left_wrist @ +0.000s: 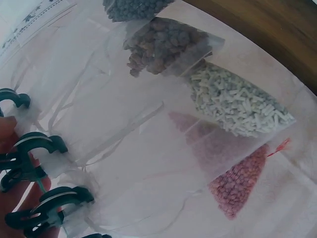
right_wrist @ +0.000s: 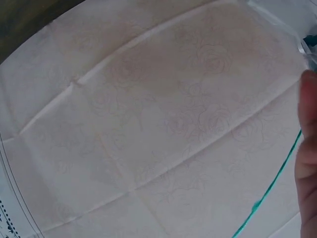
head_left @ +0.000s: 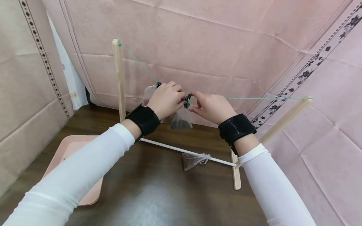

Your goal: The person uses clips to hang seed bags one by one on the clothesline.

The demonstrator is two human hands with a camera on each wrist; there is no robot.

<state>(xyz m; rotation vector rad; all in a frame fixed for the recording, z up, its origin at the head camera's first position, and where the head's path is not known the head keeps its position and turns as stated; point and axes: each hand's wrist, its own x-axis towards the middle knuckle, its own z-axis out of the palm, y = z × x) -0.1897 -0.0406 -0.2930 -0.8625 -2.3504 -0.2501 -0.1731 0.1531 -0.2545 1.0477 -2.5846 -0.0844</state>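
A thin green line (head_left: 251, 98) is strung between two wooden posts, and dark green clips hang small see-through bags from it. Finger and thumb of my right hand (head_left: 213, 108) pinch a green clip (head_left: 187, 101) at the line's middle. My left hand (head_left: 168, 99) bends over the line just left of it, fingers curled among the clips (left_wrist: 42, 141); its exact hold is hidden. Below hang bags of dark beads (left_wrist: 133, 7), brown pebble-like pieces (left_wrist: 163, 42), pale short sticks (left_wrist: 237, 99) and reddish beads (left_wrist: 237, 183). A dark-filled bag (head_left: 181, 121) hangs between my hands.
A left post (head_left: 118, 78) and a leaning right post (head_left: 282, 121) carry the line. Low between them runs a white rod (head_left: 167, 145) with a tied bag (head_left: 192, 160) at it. A pink tray (head_left: 94, 191) lies left, partly under my sleeve. Pink cloth (head_left: 198, 37) hangs behind.
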